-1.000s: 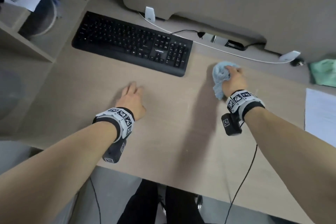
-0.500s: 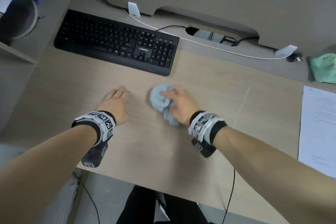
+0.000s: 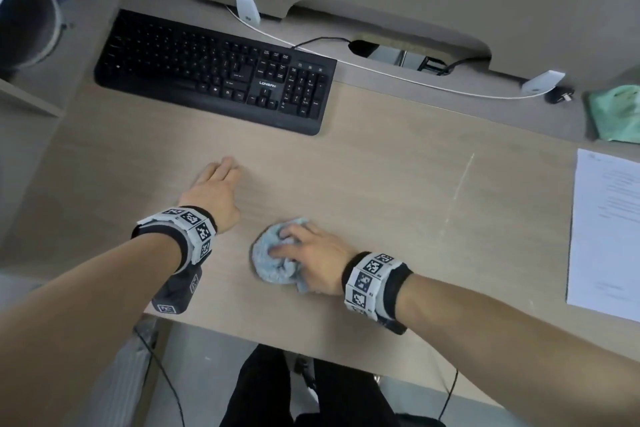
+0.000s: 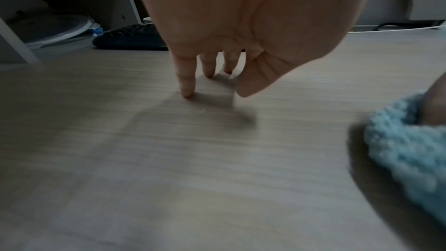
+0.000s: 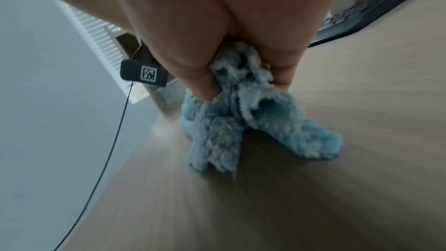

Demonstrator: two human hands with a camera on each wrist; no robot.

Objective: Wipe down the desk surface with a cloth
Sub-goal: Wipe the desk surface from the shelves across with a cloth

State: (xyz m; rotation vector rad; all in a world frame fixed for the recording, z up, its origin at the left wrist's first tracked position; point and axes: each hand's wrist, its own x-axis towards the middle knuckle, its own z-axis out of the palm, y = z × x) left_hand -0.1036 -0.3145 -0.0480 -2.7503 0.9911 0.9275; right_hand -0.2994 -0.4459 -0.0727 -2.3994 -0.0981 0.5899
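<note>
A bunched light blue cloth [image 3: 273, 258] lies pressed on the pale wooden desk [image 3: 381, 191], near its front edge. My right hand [image 3: 311, 253] grips the cloth from above, fingers curled into its folds. In the right wrist view the cloth [image 5: 243, 114] spills out below the thumb and fingers onto the desk. My left hand [image 3: 214, 187] rests on the desk just left of the cloth, fingers straight. In the left wrist view its fingertips [image 4: 187, 93] touch the wood, and the cloth [image 4: 407, 152] shows at the right edge.
A black keyboard [image 3: 214, 73] lies at the back left, with a white cable [image 3: 398, 74] and a cable slot behind it. Printed paper [image 3: 609, 232] lies at the right edge, and a green cloth [image 3: 616, 113] at the back right. Shelves stand at the left.
My right hand has swept the cloth from the back right of the desk leftwards and toward the front edge. The left hand has stayed resting on the desk.
</note>
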